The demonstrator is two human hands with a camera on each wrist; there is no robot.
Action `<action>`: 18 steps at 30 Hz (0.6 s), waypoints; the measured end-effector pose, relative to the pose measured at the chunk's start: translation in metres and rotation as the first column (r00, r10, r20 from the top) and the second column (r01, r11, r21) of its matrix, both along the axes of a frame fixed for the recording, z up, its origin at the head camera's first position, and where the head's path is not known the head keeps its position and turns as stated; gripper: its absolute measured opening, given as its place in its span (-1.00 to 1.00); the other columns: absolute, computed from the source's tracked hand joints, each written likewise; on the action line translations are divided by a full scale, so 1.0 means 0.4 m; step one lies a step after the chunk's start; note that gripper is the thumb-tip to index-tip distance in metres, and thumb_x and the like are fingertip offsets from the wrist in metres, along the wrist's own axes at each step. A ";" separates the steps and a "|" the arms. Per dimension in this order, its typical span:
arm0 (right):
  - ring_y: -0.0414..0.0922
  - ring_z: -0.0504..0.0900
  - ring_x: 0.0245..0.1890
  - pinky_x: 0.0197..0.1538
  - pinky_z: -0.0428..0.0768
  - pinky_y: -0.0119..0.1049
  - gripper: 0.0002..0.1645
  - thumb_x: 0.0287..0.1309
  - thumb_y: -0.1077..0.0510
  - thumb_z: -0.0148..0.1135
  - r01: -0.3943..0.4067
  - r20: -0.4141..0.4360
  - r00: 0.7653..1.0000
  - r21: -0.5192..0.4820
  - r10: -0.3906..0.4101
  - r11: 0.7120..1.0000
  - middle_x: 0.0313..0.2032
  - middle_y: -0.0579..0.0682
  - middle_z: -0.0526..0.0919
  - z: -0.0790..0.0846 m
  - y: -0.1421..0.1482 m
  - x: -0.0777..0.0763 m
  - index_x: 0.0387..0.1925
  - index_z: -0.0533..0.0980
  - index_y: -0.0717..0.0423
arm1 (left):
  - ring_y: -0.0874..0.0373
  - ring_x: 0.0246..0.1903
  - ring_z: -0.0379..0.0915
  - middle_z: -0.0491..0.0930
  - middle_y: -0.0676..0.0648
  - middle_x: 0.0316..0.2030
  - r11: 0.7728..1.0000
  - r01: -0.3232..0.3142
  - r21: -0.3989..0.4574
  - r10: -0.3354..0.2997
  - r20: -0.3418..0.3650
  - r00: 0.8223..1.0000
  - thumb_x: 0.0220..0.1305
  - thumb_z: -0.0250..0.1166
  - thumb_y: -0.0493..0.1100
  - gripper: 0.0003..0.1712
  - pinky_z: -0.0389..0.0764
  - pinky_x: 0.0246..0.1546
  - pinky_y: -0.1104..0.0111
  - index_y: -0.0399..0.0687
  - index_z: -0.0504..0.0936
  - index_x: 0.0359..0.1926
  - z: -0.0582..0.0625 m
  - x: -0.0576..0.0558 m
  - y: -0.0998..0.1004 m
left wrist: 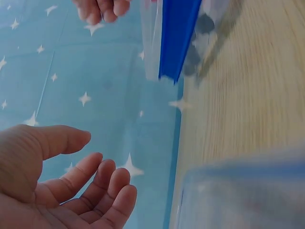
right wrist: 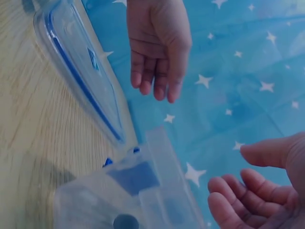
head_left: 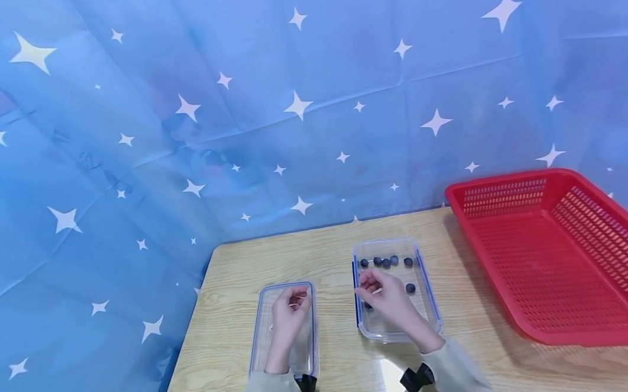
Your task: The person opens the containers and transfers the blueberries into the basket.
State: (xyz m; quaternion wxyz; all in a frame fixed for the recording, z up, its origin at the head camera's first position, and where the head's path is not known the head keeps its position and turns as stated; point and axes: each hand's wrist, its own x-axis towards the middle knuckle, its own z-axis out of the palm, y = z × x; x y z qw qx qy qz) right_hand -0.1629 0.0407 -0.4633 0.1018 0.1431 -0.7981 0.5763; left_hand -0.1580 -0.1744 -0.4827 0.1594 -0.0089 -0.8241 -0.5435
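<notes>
My left hand (head_left: pixel 287 317) hovers over a clear lid with a blue seal (head_left: pixel 314 326), its fingers loosely bent. In the left wrist view, the thumb and fingers (left wrist: pixel 76 176) stand apart with nothing between them. My right hand (head_left: pixel 390 298) is above a clear plastic box (head_left: pixel 401 333) with blue side clips. The right wrist view shows that hand (right wrist: pixel 262 191) with its thumb apart from relaxed, empty fingers. Several small dark round balls, blueberry-like (head_left: pixel 410 288), lie in the box, most along its far end. Part of the box is hidden under the right hand.
A large red slatted basket (head_left: pixel 541 267) stands at the right of the wooden table (head_left: pixel 327 248). A blue star-patterned cloth (head_left: pixel 268 133) hangs behind the table and along its left side. Black straps (head_left: pixel 416 380) sit at the wrists.
</notes>
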 end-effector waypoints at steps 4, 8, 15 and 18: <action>-0.15 0.55 -0.44 -0.33 0.59 -0.42 -0.80 -0.10 0.46 0.30 -0.003 0.061 0.998 -0.017 0.004 1.000 -0.44 0.08 0.59 -0.007 0.013 -0.002 -0.38 0.49 0.28 | 0.21 -0.43 0.47 0.61 -0.22 -0.37 0.998 0.048 0.032 -0.049 0.030 0.998 0.03 0.29 -0.46 -0.80 0.50 -0.42 0.55 -0.41 0.58 -0.25 0.008 -0.009 0.044; -0.12 0.56 -0.43 -0.31 0.58 -0.42 -0.78 -0.12 0.49 0.27 0.002 0.101 0.995 -0.011 -0.001 1.000 -0.44 0.09 0.59 -0.010 0.021 -0.001 -0.36 0.47 0.30 | 0.02 -0.39 0.51 0.57 -0.32 -0.33 0.992 0.095 0.083 -0.100 0.049 0.994 0.03 0.25 -0.51 -0.77 0.53 -0.40 0.52 -0.47 0.54 -0.21 0.049 -0.001 0.091; -0.11 0.56 -0.43 -0.32 0.57 -0.43 -0.75 -0.16 0.50 0.25 0.012 0.191 0.982 0.019 -0.016 1.000 -0.45 0.05 0.58 -0.017 0.024 -0.003 -0.34 0.48 0.33 | -0.19 -0.25 0.50 0.54 -0.34 -0.22 0.975 0.134 0.176 -0.155 0.106 0.982 0.06 0.23 -0.48 -0.68 0.56 -0.30 0.49 -0.54 0.47 -0.11 0.077 -0.005 0.156; -0.12 0.55 -0.42 -0.32 0.56 -0.43 -0.74 -0.16 0.49 0.26 0.022 0.224 0.974 0.054 -0.033 0.998 -0.44 0.03 0.57 -0.024 0.024 -0.006 -0.32 0.48 0.33 | -0.18 -0.24 0.51 0.53 -0.34 -0.19 0.966 0.154 0.206 -0.180 0.112 0.977 0.06 0.26 -0.46 -0.64 0.58 -0.30 0.46 -0.53 0.47 -0.08 0.041 -0.025 0.174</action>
